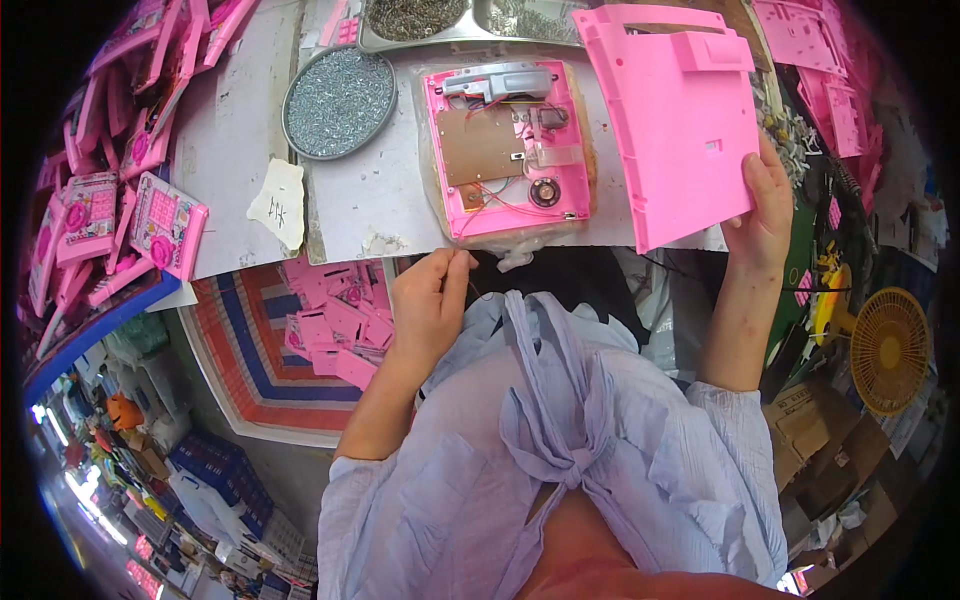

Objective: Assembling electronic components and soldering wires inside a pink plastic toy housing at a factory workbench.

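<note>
My right hand (pixel 762 205) grips the lower right corner of a large pink plastic back cover (pixel 680 120), held tilted above the table's right side. My left hand (pixel 430 300) is at the table's front edge with thumb and fingers pinched on thin wires (pixel 470 222) that run up to an open pink toy housing (pixel 505 150). That housing lies face down on a clear plastic bag; inside it sit a brown circuit board, a small round speaker, red wires and a grey mechanism along the top.
A round metal dish of small screws (pixel 338 102) stands left of the housing, steel trays of parts (pixel 470 20) behind. Assembled pink toys (pixel 165 225) pile at far left. Pink parts fill a striped bag (pixel 330 330) below the table. A yellow fan (pixel 888 350) sits at right.
</note>
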Tool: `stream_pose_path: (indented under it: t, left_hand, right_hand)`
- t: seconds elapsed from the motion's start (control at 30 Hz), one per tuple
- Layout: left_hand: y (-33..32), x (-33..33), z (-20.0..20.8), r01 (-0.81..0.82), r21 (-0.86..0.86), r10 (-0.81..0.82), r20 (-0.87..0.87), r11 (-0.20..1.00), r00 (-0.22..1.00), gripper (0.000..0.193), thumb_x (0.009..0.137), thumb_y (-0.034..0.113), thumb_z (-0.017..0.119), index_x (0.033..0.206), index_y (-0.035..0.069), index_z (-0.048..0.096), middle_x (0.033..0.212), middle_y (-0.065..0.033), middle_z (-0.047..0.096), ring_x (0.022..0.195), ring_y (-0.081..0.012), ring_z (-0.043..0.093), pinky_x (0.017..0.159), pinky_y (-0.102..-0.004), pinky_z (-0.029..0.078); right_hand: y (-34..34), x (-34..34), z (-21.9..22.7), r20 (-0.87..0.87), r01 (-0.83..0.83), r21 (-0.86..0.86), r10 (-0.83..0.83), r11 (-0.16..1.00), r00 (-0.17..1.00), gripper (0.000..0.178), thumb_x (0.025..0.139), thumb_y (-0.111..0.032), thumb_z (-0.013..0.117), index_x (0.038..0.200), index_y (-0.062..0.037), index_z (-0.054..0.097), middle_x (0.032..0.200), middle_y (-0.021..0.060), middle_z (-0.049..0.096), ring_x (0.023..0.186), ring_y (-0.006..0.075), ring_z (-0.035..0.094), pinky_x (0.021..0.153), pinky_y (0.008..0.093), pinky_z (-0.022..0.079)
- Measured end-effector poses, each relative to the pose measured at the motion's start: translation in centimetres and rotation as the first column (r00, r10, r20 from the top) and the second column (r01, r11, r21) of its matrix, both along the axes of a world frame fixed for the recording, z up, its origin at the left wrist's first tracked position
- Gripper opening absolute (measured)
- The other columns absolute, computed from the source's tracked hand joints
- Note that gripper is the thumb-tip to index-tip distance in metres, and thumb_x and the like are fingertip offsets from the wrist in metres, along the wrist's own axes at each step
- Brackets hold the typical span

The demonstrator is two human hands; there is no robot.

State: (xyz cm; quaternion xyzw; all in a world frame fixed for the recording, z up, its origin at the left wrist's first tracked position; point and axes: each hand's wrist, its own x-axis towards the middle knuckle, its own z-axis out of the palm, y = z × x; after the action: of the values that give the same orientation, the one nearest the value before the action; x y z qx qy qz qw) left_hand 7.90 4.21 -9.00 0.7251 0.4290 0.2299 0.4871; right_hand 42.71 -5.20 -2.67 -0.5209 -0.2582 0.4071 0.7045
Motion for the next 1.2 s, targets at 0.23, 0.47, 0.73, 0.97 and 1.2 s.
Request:
stream_pose_path:
  t: [0.23,0.47,0.73,0.97,1.2]
  left_hand:
    - [-0.3,1.1,0.3,0.033,-0.756,0.229,0.238,0.653,0.944,0.040,0.110,0.027,0.049,0.089,-0.001,0.067,0.064,-0.0006,0.059,0.053,-0.0035,0.045,0.049,-0.0206,0.032]
    - [-2.7,0.9,-4.6,-0.025,-0.365,0.102,0.192,0.931,0.976,0.036,0.108,0.025,0.051,0.091,-0.002,0.067,0.061,-0.0015,0.058,0.053,-0.0066,0.049,0.051,-0.0257,0.039]
    - [-2.6,1.1,-3.8,0.188,0.249,-0.087,-0.369,0.950,0.926,0.021,0.098,0.021,0.061,0.085,0.004,0.064,0.076,-0.0160,0.066,0.069,-0.0360,0.066,0.060,-0.0449,0.053]
    - [3.9,-5.3,8.2,0.293,0.011,-0.271,-0.352,0.956,0.896,0.046,0.089,0.024,0.076,0.127,-0.001,0.065,0.079,-0.0078,0.063,0.070,-0.0178,0.062,0.066,-0.0322,0.051]
    - [7.9,6.0,9.0,0.132,-0.275,0.044,0.552,0.952,0.832,0.077,0.097,0.000,0.060,0.159,-0.006,0.015,0.112,-0.0136,0.066,0.088,-0.0098,0.063,0.072,-0.0192,0.050]
  right_hand:
    - [-0.4,-0.5,-0.2,-0.049,-0.030,0.029,0.031,0.999,0.998,0.047,0.100,-0.017,0.061,0.139,0.0074,0.051,0.101,0.0099,0.071,0.049,0.0021,0.047,0.040,0.0168,0.034]
    - [-0.3,-1.3,-0.5,-0.020,0.007,-0.060,-0.009,0.998,1.000,0.053,0.102,-0.021,0.058,0.143,0.0103,0.044,0.097,0.0082,0.069,0.046,0.0021,0.041,0.042,0.0168,0.031]
    - [-0.1,-1.8,-1.2,-0.176,-0.031,0.098,0.048,0.995,0.983,0.046,0.105,-0.021,0.054,0.140,0.0084,0.049,0.101,0.0086,0.068,0.053,0.0022,0.046,0.042,0.0164,0.033]
    - [-1.0,-2.0,-1.4,-0.296,-0.003,0.157,0.050,0.988,0.954,0.045,0.106,-0.024,0.054,0.140,0.0065,0.052,0.106,0.0078,0.069,0.064,0.0045,0.057,0.051,0.0172,0.044]
    - [6.9,-8.2,-0.9,-0.157,-0.188,-0.019,0.183,0.982,0.971,0.048,0.103,-0.019,0.061,0.142,0.0067,0.050,0.120,0.0137,0.070,0.101,0.0169,0.070,0.089,0.0286,0.056]
